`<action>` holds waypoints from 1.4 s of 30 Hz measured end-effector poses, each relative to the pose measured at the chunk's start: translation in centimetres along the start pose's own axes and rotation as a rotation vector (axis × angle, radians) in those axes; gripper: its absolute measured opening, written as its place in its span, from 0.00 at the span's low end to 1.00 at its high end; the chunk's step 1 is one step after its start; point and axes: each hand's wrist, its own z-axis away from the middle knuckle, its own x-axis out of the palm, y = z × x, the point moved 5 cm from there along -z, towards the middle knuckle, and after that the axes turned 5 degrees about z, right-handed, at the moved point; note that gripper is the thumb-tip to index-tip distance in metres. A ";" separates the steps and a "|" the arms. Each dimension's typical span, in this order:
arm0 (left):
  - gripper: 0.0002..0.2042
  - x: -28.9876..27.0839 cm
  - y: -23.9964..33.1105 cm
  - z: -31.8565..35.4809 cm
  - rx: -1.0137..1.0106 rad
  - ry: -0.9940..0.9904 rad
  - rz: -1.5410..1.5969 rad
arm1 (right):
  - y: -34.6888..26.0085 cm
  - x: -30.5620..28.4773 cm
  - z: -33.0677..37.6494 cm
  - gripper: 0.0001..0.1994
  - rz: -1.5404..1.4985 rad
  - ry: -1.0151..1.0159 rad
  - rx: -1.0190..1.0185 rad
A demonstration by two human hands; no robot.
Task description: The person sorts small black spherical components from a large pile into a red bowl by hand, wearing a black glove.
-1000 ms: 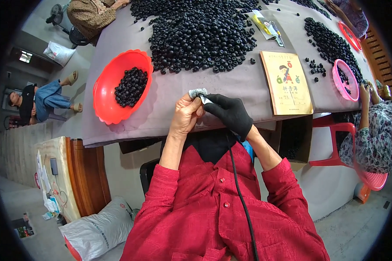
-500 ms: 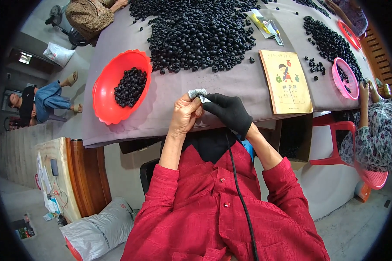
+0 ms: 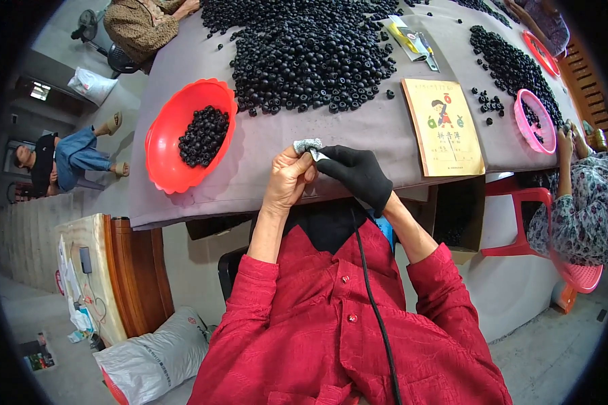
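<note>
Foil scrap (image 3: 308,144) at frame centre, pinched by bare left hand (image 3: 288,181) and gloved right hand (image 3: 355,174); yellow booklet (image 3: 443,126) right; scrap's contents hidden

Red textured button-up shirt (image 3: 344,331) is worn, long sleeves. Right hand (image 3: 358,177) is covered by black glove; left hand (image 3: 287,181) bare. Black cable (image 3: 375,310) is run down the chest.

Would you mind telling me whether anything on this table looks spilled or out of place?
A few black beads lie loose on the grey cloth, scattered between the yellow booklet and the pink bowl, apart from the big heap. Otherwise nothing stands out.
</note>
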 end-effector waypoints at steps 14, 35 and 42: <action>0.09 -0.2 -0.2 -0.1 -0.002 -0.060 0.048 | -0.3 -0.2 0.2 0.16 0.000 0.002 0.019; 0.09 -0.5 -0.3 -0.1 -0.026 -0.003 0.076 | -0.3 -0.2 0.1 0.15 0.017 0.023 0.000; 0.09 -0.6 0.1 0.2 0.011 -0.035 0.092 | -0.5 -0.1 -0.1 0.17 0.051 0.059 -0.045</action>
